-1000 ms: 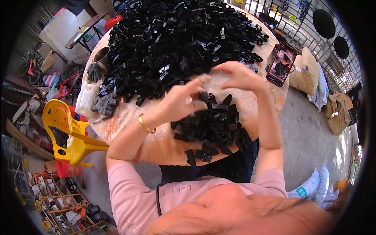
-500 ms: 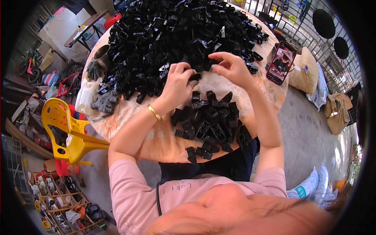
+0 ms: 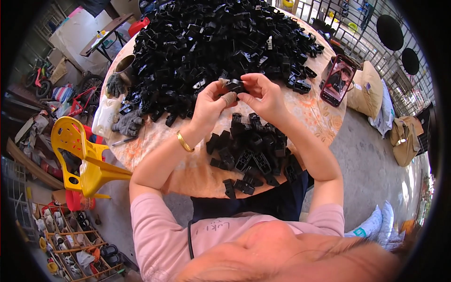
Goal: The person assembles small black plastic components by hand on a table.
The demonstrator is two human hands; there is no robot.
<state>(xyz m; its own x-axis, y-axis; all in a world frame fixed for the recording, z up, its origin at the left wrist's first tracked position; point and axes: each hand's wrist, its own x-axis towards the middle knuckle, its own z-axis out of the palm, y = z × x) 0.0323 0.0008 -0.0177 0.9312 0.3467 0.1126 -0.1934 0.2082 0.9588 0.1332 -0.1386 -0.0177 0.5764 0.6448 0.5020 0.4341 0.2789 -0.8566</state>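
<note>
Between my two hands is a small black plastic part [image 3: 234, 86], held just in front of a big heap of like parts. My left hand [image 3: 211, 102] grips it from the left, its thumb covered by a tan wrap. From the other side, the thumb and fingers of my right hand [image 3: 262, 96] pinch the same part. Beyond my hands the large heap of black plastic parts [image 3: 202, 42] covers the far side of the round table. A smaller pile of black parts [image 3: 253, 150] lies between my forearms, close to the near edge.
The round table [image 3: 178, 174] has a patterned orange cloth. A phone [image 3: 338, 81] stands at its right edge. Grey gloves [image 3: 129, 123], a white container [image 3: 106, 116] and a metal cup [image 3: 124, 68] sit at the left. Beyond are a yellow chair [image 3: 89, 174] and sacks [image 3: 365, 94].
My right hand has come left and down to meet my left hand. Both now hold one black part; earlier the right was apart over the heap.
</note>
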